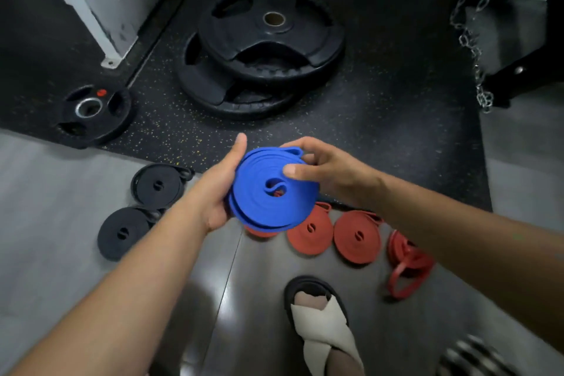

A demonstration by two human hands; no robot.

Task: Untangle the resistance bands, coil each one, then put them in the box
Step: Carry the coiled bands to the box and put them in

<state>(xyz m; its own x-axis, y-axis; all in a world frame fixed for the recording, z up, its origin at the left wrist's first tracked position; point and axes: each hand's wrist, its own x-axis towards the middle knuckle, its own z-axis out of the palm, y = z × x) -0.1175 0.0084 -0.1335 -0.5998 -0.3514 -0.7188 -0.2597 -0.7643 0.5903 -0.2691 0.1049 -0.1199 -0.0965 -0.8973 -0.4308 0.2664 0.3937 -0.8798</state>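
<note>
Both hands, left hand and right hand, are gripping a tightly coiled blue band, fingers curled round its rim, above open floor.

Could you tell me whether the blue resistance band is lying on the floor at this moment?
No, the coiled blue resistance band is held up off the floor between the left hand and the right hand.

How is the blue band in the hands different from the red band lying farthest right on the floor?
The blue band is wound into a tight flat coil; the rightmost red band lies in loose, open loops. The blue one is held up between the left hand and right hand; the red one rests on the floor, untouched. The blue strap looks wider. Both are flat resistance bands.
</note>
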